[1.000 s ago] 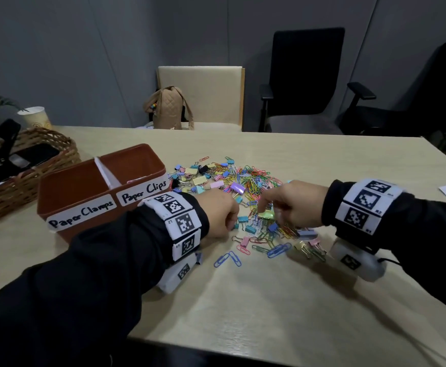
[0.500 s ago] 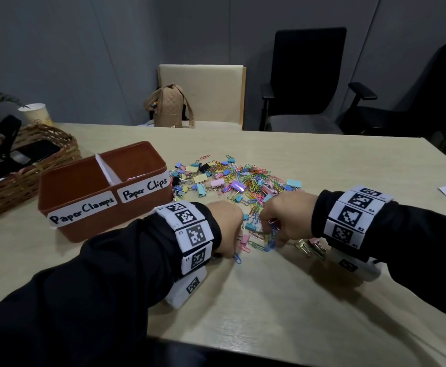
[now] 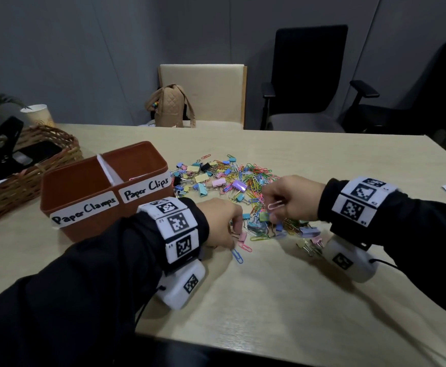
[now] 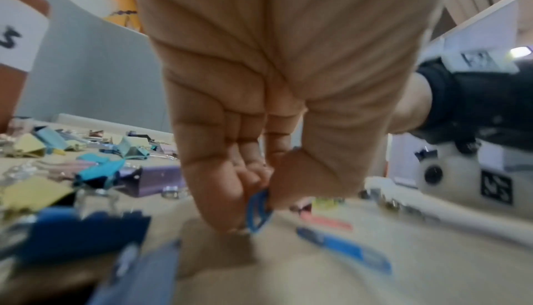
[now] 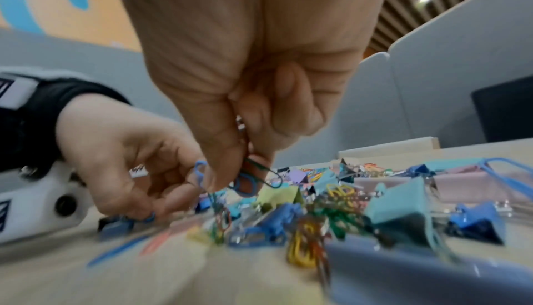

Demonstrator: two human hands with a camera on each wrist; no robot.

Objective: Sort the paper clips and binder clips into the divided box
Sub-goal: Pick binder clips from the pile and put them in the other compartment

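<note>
Our left hand [image 3: 220, 223] is curled low at the near left fringe of the pile [image 3: 232, 181], thumb and fingers pinching a blue clip [image 4: 257, 212] just above the table [image 3: 269, 300]. Another blue paper clip [image 3: 237, 256] lies flat at its 6 o'clock, a pink one [image 3: 245, 246] beside that.

Our right hand [image 3: 292, 198] is raised over the pile's near right part, fingertips closed on a small bunch of paper clips [image 5: 245, 178]; from the head view a pink clip [image 3: 275, 205] sticks out at 9 o'clock of the knuckles. Both hands are close but apart.

The pile of mixed paper clips and binder clips spreads from between our wrists out toward 12 o'clock. The box [image 3: 84, 207] stands at 10 o'clock of our left hand, just beside the pile's left edge, its compartments labelled "Paper Clamps" left and "Paper Clips" right; what lies inside we cannot tell. A basket [image 3: 31, 170] sits beyond it at 9 o'clock. Bare tabletop runs toward us to the near edge and out at 3 o'clock
</note>
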